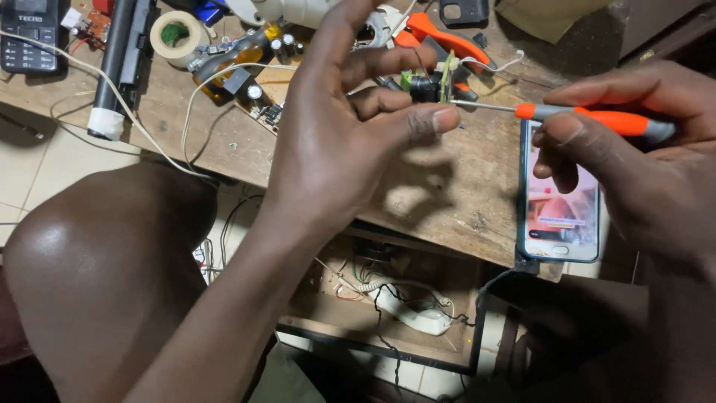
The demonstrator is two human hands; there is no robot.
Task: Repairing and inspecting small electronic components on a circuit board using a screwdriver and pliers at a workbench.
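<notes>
The nearest risk sat with the lit smartphone with a pale case (561, 216), lying flat on the worn wooden workbench (447, 194) at about five o'clock from the work: it lay right under the right hand (641, 172), and a dropped tool would likely have struck its screen. Judged from the grip, a second risk was the slim steel tip of the orange-and-grey-handled screwdriver (597, 118) skidding off the part and pricking a left fingertip, since the fingers sat just beside the point.

The right hand was closed around the screwdriver's handle, thumb and forefinger pinching it, shaft pointing toward nine o'clock.

The left hand (350, 127) was half open: its thumb and curled fingers pinched the small green-and-black electronic component with thin wires (426, 86), held in the air above the bench, at the tool's tip, while the index finger stood free.

Farther back, at twelve o'clock, lay orange-handled pliers (440, 33); at ten o'clock, a roll of cream tape (177, 33).
</notes>
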